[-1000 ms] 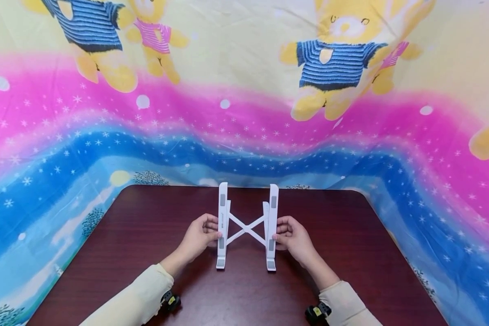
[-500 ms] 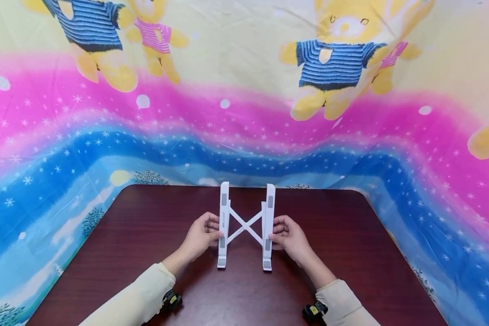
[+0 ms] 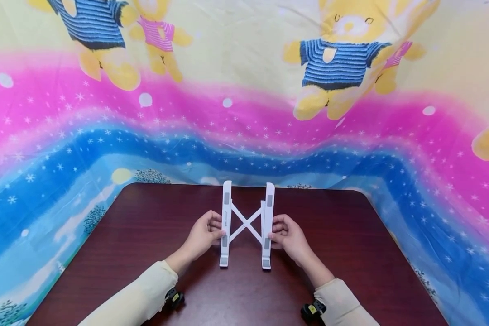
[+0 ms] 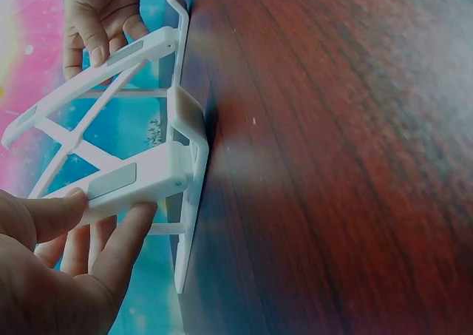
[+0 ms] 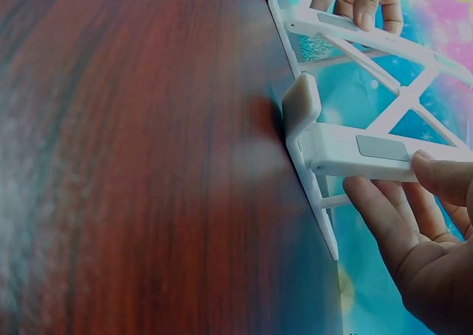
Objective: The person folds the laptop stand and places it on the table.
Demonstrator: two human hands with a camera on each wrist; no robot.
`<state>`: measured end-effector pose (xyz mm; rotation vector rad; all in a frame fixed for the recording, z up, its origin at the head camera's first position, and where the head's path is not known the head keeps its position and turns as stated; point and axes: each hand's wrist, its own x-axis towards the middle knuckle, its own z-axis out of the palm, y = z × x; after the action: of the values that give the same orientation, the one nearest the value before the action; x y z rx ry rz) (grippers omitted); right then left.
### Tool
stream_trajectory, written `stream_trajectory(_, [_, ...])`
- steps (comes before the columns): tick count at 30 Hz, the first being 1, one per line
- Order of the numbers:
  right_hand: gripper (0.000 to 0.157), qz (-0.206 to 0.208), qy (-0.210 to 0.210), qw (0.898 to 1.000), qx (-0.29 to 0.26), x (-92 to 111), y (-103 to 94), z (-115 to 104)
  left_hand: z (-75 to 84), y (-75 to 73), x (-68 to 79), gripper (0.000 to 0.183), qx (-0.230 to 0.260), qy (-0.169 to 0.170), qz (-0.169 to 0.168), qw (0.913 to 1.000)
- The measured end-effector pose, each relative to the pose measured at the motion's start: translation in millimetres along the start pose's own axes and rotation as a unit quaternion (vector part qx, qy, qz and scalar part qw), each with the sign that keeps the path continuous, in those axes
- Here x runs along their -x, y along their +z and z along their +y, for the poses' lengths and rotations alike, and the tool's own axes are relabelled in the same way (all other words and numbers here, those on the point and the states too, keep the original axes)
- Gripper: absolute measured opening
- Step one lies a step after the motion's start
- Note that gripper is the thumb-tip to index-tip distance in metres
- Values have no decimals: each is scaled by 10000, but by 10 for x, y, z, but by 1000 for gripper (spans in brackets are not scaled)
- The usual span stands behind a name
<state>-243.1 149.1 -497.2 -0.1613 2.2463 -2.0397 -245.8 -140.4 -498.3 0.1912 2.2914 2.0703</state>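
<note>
I observe one white stand (image 3: 247, 223) on the table (image 3: 146, 222), centred between the two hands, with its far ends near the table's far edge. The stand consists of two long rails joined by an X-shaped brace. The left rail (image 3: 226, 226) and the right rail (image 3: 267, 226) run roughly parallel and apart from each other. Each rail carries grey patches (image 4: 112, 182) on its upper face and ends at the near side in an upturned lip (image 5: 301, 104). In both wrist views, the rails slope up from the base bars, which rest on the table.

My left hand (image 3: 203, 233) holds the left rail from its outer side: the thumb is on top, beside a grey patch, and the other fingers are below. My right hand (image 3: 292, 236) holds the right rail in the same manner. The fingers of both hands are narrowed onto the rails.

Cream sleeves (image 3: 136, 294) cover both forearms. A black device (image 3: 313, 310) sits at each wrist. Behind the table hangs a colourful cloth (image 3: 244, 117) printed with bears and snowflakes.
</note>
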Motion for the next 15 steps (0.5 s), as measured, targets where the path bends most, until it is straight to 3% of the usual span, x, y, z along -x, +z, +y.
stream_trajectory(15, [40, -11, -114, 9999, 41, -31, 35, 29, 20, 58, -12, 32, -126, 17, 23, 9999])
